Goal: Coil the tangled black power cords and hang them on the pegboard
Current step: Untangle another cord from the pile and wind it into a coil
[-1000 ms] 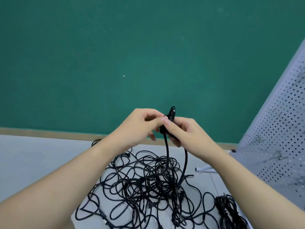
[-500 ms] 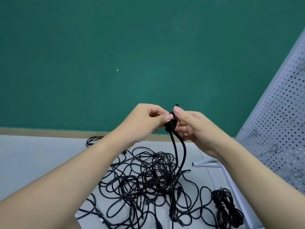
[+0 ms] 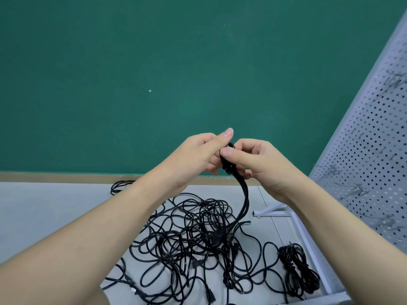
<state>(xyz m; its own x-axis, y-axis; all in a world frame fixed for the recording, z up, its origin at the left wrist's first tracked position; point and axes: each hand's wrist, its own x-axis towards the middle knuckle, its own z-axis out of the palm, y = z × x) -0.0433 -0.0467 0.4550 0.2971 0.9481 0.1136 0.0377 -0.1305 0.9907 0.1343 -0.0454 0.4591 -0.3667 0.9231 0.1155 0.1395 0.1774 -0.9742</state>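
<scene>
A tangled heap of black power cords (image 3: 193,241) lies on the pale floor below my arms. From it a doubled black cord (image 3: 245,201) rises to chest height, where its folded top sits between both hands. My left hand (image 3: 198,153) pinches that top from the left, thumb raised. My right hand (image 3: 257,159) grips it from the right with curled fingers. The cord's end is hidden inside the fingers. A coiled, tied black cord bundle (image 3: 297,269) lies on the floor at the right. The white pegboard (image 3: 374,150) with metal hooks (image 3: 352,190) leans at the right edge.
A green wall (image 3: 154,73) with a tan baseboard fills the background. The pegboard's white frame foot (image 3: 271,213) rests on the floor beside the heap. A small loop of cord (image 3: 120,186) lies apart near the baseboard.
Both hands have stayed together on the cord's top and shifted slightly; my left thumb now points up and the two hanging strands have drawn close together.
</scene>
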